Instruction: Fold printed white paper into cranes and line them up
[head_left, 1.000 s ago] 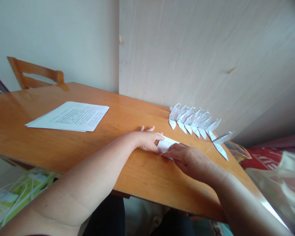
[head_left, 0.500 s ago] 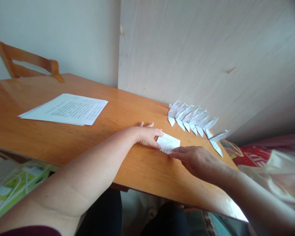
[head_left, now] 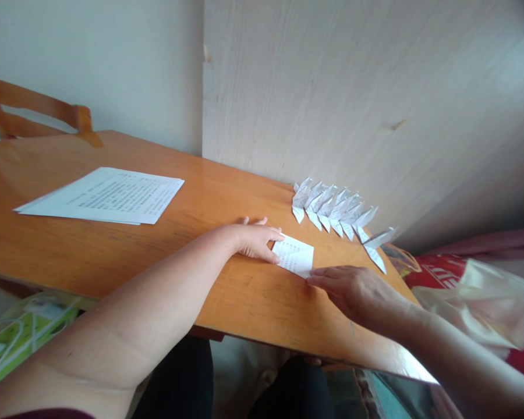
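A small folded piece of printed white paper (head_left: 294, 255) lies on the wooden table in front of me. My left hand (head_left: 257, 240) rests at its left edge with fingers spread, index finger and thumb touching the paper. At the lower right corner, my right hand (head_left: 347, 288) has its fingers close together, with the thumb and index finger on the corner. Beyond the right hand stands a row of folded paper pieces (head_left: 329, 206) with pointed, upright tips, several of them nested together. One more folded piece (head_left: 375, 250) sits at the near end of that row.
A stack of printed sheets (head_left: 113, 195) lies on the left of the wooden table (head_left: 227, 192). Behind it is a wooden chair (head_left: 35, 107). A pale panel (head_left: 310, 87) rises along the table's far edge. Bags (head_left: 445, 273) are at the right, and a green bag (head_left: 21, 331) is below left.
My right hand has slid slightly off the paper to its lower right corner, uncovering more of the print. My left hand keeps its place on the paper. The view has shifted a little.
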A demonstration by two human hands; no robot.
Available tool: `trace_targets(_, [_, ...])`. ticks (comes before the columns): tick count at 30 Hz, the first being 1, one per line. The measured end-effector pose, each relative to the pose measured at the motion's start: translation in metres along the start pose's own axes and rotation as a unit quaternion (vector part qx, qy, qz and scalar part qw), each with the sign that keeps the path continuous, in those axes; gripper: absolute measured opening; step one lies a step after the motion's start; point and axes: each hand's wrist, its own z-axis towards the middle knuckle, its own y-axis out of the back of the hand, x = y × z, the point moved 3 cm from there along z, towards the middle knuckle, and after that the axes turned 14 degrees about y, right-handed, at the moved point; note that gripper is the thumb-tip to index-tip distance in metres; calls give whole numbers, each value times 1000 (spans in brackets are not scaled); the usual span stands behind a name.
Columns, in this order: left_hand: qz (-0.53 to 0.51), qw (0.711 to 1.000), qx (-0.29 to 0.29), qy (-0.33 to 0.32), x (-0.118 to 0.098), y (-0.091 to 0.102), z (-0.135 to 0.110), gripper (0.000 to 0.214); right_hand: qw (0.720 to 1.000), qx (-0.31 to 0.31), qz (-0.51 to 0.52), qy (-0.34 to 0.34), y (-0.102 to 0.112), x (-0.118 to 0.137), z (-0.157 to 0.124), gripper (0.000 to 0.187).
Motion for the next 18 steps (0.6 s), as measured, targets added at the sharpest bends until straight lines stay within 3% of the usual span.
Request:
trace_targets(11, [18,1000,9,-3,0,1,1,78,1000,6,7,-21,4,5,-10,38])
trace_targets(18, [35,999,14,-14,0,1,-1,83,988,-90,34,-123,7,-7,-2,29])
